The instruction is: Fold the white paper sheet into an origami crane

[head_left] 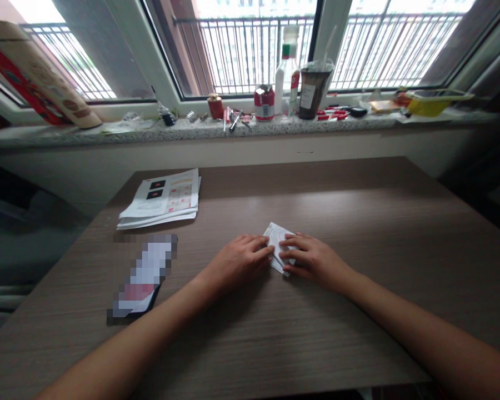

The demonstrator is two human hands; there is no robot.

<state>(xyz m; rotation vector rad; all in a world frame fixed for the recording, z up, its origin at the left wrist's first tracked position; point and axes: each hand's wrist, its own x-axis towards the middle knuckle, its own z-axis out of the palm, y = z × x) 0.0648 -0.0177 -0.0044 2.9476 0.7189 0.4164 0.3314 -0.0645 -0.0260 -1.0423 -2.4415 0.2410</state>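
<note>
A small folded white paper (277, 233) lies on the brown wooden table (358, 222) in front of me. My left hand (241, 256) rests palm down at the paper's left edge, fingertips pressing on it. My right hand (312, 256) lies on the paper's right side, fingers curled and pinching its edge. Most of the paper is hidden under the two hands; only its far corner and a strip between the fingers show.
A stack of printed sheets (163, 199) lies at the table's far left. A dark flat object (144, 278), partly blurred, lies nearer on the left. The stone windowsill (191, 129) holds a red can (264, 102), a bottle (286, 72), a dark cup (313, 89) and small tools.
</note>
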